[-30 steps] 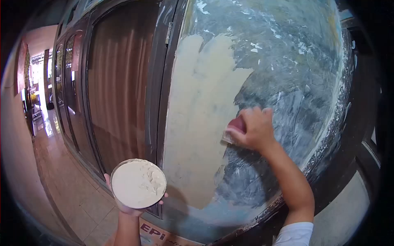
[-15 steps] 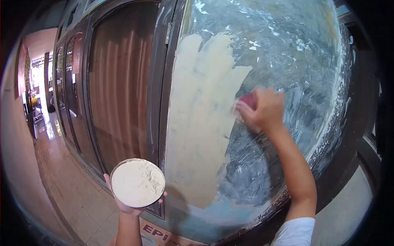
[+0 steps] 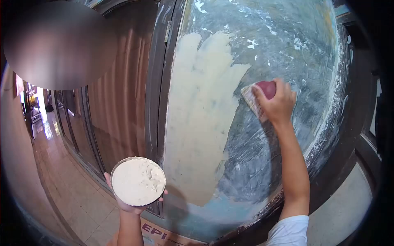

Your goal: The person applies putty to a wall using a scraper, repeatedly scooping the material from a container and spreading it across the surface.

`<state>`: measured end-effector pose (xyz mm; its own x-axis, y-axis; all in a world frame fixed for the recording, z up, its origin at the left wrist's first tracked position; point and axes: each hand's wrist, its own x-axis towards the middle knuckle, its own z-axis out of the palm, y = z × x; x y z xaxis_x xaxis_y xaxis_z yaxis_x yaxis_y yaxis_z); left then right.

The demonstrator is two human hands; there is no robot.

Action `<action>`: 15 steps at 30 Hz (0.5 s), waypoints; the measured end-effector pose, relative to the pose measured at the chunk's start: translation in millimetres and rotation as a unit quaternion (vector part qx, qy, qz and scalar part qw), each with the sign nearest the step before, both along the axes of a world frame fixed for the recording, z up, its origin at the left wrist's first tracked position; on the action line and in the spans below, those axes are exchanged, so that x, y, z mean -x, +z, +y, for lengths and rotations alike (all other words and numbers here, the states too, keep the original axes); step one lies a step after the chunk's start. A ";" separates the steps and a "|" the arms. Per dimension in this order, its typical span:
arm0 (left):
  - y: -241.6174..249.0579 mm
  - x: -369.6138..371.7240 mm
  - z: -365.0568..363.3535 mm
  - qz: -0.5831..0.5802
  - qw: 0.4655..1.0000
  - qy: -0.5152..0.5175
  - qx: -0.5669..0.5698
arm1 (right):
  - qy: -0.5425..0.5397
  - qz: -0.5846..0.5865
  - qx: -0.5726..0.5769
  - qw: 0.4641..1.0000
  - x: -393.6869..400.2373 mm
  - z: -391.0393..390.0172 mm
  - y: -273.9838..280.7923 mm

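Note:
My left hand [image 3: 132, 208] holds a round tub [image 3: 133, 182] from below, fingers around its sides. Cream putty fills it, smooth on the left and lumpy on the right. In my right hand [image 3: 281, 105] is a putty trowel [image 3: 253, 101] with a rounded dark red handle and a flat, smeared blade. The blade lies close against the blue-grey wall panel [image 3: 287, 53], just right of the ragged edge of a cream putty layer [image 3: 197, 119]. That layer covers the panel's left part in a tall strip.
A dark door frame [image 3: 155, 82] with a hinge borders the panel on the left, beside a brown curtain [image 3: 123, 98] behind glass. Tiled floor [image 3: 84, 205] runs along the left. A box printed "EPI" [image 3: 154, 230] sits below. A blurred oval hides the upper left.
My right hand has moved right and slightly up with the trowel, away from the putty's edge, and its blade now shows clearly. The left hand with the tub has hardly moved.

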<state>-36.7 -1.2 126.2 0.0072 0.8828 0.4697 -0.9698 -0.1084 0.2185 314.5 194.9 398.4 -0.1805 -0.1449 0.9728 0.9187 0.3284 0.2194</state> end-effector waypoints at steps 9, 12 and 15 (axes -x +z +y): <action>1.3 0.7 -7.0 0.005 0.999 0.041 0.020 | -0.054 -0.005 0.031 0.998 11.7 -3.5 -14.4; -4.5 2.9 -9.7 -0.012 0.999 0.033 0.023 | 0.034 -0.007 0.024 0.999 3.5 -4.4 -14.7; -7.3 4.3 -8.2 -0.011 0.999 0.033 0.021 | 0.012 -0.219 0.128 0.967 15.1 -16.4 -84.1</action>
<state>-41.0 -9.4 118.9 -0.0616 0.9002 0.4311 -0.9655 -0.1633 0.2029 299.4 178.5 314.3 -0.5823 0.0818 0.8089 0.7482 0.4431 0.4938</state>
